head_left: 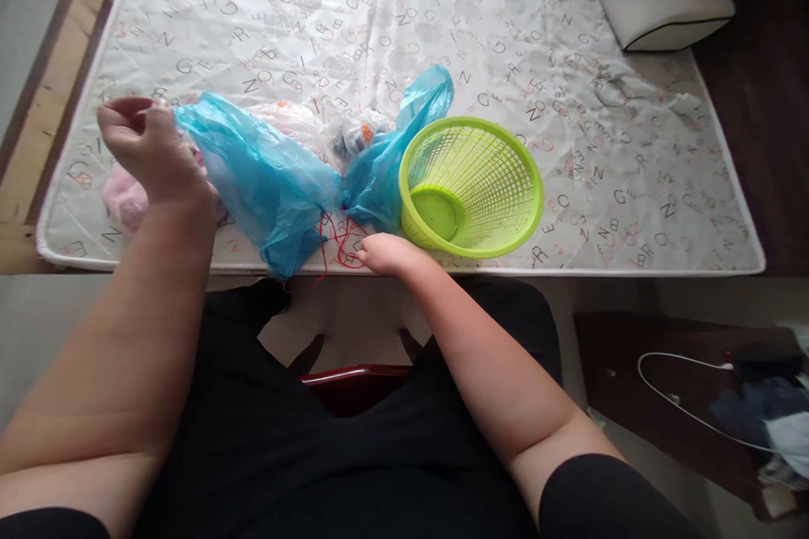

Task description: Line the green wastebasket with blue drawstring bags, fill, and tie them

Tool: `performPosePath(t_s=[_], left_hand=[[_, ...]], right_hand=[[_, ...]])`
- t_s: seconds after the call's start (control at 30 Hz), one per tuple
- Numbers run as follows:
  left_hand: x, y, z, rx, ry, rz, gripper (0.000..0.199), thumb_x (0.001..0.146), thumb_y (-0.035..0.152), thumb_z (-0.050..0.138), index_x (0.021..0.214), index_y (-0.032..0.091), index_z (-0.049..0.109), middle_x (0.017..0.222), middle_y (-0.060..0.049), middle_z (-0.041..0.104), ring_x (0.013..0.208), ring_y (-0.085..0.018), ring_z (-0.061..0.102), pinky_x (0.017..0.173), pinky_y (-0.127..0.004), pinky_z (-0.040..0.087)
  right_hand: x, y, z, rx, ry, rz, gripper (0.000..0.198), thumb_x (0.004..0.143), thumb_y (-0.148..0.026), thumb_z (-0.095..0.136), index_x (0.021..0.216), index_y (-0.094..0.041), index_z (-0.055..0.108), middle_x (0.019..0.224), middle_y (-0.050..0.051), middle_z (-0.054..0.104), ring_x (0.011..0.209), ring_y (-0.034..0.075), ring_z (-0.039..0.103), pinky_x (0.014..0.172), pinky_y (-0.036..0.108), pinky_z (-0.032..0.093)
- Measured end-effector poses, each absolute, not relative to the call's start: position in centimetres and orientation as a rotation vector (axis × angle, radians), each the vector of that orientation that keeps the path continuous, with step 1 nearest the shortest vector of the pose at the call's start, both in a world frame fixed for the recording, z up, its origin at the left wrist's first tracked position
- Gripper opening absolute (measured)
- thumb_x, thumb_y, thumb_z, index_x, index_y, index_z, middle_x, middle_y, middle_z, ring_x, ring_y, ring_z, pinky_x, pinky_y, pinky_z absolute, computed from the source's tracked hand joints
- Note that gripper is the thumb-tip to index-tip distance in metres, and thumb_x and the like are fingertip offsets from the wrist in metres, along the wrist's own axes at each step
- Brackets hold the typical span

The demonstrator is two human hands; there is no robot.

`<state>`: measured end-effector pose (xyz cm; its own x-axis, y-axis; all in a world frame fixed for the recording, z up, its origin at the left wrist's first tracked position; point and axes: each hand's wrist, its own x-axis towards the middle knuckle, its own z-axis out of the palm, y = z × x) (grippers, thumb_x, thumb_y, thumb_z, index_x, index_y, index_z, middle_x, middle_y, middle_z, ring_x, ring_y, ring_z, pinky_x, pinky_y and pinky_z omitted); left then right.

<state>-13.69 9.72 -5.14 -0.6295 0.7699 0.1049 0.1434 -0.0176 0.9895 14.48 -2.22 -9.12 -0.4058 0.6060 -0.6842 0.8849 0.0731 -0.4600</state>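
Blue bag (271, 177) drapes rightward from the pinching left hand (148, 147); right hand (392, 254) curls beside red string (341, 241), hold indeterminable.

Mattress (329, 8) — blue plastic (271, 177), green basket (436, 215).

Pinched in left hand (152, 152): end of blue plastic bag (271, 181). Under left hand, partly hidden: pink fluffy item (125, 198). At curled right hand (388, 254): red strings (324, 246), grip unclear. Beyond right hand, rightward: lime-green mesh basket (442, 217).
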Motion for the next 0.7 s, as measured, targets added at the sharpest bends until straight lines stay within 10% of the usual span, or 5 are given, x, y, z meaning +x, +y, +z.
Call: performPosePath(t_s=[0.2,0.7], left_hand=[[-12.3,8.3,-3.7,0.851,1.666,1.690,0.021,0.107,0.018,0.037,0.091,0.026,0.027,0.070,0.005,0.021,0.054,-0.012,0.023,0.052,-0.031,0.018],[-9.5,6.6,-4.6,1.088,1.540,1.239,0.034,0.087,0.015,0.057,0.072,0.026,0.028,0.054,0.008,0.023,0.047,-0.008,0.019,0.053,-0.031,0.014]], right_hand=[[14.4,-2.2,-9.2,1.501,2.048,-1.257,0.038,0.112,-0.038,0.053,0.113,-0.017,0.084,0.134,0.021,0.080,0.122,0.035,0.076,0.096,0.041,0.057],[14.0,-2.3,-9.6,1.462,2.080,-1.237,0.038,0.112,-0.039,0.052,0.114,-0.016,0.082,0.130,0.022,0.081,0.121,0.036,0.076,0.096,0.041,0.056]])
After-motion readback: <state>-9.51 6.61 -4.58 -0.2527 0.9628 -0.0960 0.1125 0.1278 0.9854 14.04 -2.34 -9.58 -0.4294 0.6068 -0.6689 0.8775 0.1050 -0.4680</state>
